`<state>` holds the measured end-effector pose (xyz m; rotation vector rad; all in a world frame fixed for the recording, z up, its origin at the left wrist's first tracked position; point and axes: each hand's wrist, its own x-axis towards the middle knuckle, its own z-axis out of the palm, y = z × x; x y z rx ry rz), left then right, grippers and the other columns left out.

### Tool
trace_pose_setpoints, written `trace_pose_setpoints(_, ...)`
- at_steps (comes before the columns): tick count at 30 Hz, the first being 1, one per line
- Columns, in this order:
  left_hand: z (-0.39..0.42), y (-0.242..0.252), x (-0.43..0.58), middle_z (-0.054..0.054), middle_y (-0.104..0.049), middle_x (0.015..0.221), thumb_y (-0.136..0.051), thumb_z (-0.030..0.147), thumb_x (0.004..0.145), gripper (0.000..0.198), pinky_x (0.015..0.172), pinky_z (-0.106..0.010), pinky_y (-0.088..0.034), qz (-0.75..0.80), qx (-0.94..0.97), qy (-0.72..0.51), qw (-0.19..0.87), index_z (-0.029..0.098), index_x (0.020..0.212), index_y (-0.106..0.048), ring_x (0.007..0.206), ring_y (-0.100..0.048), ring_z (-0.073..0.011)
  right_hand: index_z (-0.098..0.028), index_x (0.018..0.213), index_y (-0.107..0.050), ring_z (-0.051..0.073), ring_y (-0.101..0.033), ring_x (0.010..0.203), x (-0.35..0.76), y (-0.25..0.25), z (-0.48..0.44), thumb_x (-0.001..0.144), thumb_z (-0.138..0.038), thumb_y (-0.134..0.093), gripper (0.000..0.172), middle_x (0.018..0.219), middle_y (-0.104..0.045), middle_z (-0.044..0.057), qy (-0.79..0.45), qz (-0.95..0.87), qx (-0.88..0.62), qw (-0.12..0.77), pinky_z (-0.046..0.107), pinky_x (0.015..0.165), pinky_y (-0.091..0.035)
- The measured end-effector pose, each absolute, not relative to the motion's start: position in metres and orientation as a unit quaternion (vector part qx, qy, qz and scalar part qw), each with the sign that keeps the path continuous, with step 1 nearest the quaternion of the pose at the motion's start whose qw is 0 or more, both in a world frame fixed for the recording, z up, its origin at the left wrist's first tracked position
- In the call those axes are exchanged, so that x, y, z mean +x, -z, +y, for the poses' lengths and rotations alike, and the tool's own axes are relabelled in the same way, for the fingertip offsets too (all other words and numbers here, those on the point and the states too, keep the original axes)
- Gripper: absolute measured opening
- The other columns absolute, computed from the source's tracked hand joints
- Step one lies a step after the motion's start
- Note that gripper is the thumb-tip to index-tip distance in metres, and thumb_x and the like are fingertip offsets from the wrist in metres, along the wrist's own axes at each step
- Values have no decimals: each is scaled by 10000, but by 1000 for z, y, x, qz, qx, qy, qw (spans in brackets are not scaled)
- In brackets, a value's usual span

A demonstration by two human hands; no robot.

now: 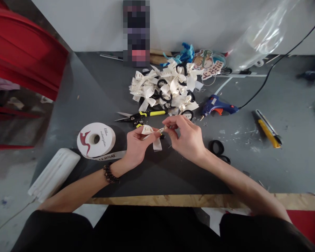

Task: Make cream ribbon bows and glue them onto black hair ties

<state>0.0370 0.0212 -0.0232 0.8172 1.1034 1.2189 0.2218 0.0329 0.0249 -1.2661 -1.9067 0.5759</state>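
Between my two hands is a cream printed ribbon [147, 130], looped at the left, with a tail hanging below the fingers. My left hand [138, 145] pinches the loop. With thumb and forefinger, my right hand [185, 136] grips the ribbon's narrow twisted part. A white ribbon spool [105, 141] lies left of my left hand, its loose printed strip running toward my wrist. Just beyond my hands are black-and-yellow scissors [153, 113], partly hidden by my fingers. Behind them is a pile of cream ribbon bows [170, 82] with black hair ties among them.
A blue glue gun [220, 105] with a black cord lies right of the pile. Farther right is a yellow box cutter [269, 129]. Black hair ties [216, 147] sit by my right forearm. A white box-shaped device [55, 173] stands at the left edge, near a red chair [23, 45].
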Motion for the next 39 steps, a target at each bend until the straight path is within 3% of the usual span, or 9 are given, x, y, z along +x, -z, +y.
trace_pose_setpoints(9,19,25,35,-14,-798,803,-955,347,762,200,623,-254,-566,475,374,-509,612,216,863,-842,670,-692,-132,-263,986,-553,168,-598,731,223,-29,32,925,-142,-624,153,916,-682,11,-249,-724,-520,380,331,672,-511)
trace_pose_setpoints(13,19,25,33,-29,-823,898,-940,355,796,194,741,-280,-607,468,372,-523,608,238,928,-860,784,-739,-154,-267,1052,-578,184,-676,814,226,-30,32,969,-244,-682,135,992,-734,24,-304,-704,-499,404,348,752,-560)
trace_pose_setpoints(16,18,28,31,-33,-827,1085,-937,359,811,190,911,-298,-613,442,386,-552,592,278,969,-870,983,-757,-168,-272,1236,-590,215,-750,952,226,-31,32,918,-399,-826,416,1167,-778,57,-395,-663,-473,426,361,840,-603)
trace_pose_setpoints(18,17,31,30,-41,-825,1106,-935,379,813,219,924,-307,-617,429,401,-554,591,277,996,-871,988,-759,-173,-258,1260,-615,219,-775,931,224,-29,30,863,-460,-885,521,1155,-801,61,-448,-642,-464,415,356,831,-620)
trace_pose_setpoints(21,16,35,29,-58,-839,1066,-928,398,823,283,895,-312,-625,422,407,-551,594,253,1057,-864,934,-771,-177,-233,1186,-705,196,-781,837,220,-22,27,871,-432,-879,410,1093,-828,48,-513,-608,-460,394,339,781,-631)
trace_pose_setpoints(25,18,33,29,-54,-844,1042,-893,376,869,220,892,-290,-616,427,409,-559,582,237,1038,-861,927,-773,-166,-233,1082,-802,175,-752,800,220,-17,28,899,-371,-848,234,984,-826,25,-527,-583,-470,401,318,749,-615)
trace_pose_setpoints(32,18,31,30,-35,-829,1037,-849,385,915,175,907,-286,-583,446,438,-549,554,264,1041,-865,945,-729,-156,-229,1073,-811,153,-707,738,220,-15,29,902,-409,-844,250,913,-798,20,-531,-580,-475,395,285,685,-572)
trace_pose_setpoints(39,16,24,30,-54,-798,955,-734,537,978,343,706,-264,-566,422,388,-556,603,244,1116,-846,769,-693,-142,-214,1028,-821,106,-600,649,222,-12,32,938,-411,-801,217,792,-731,-7,-525,-592,-467,394,246,593,-473)
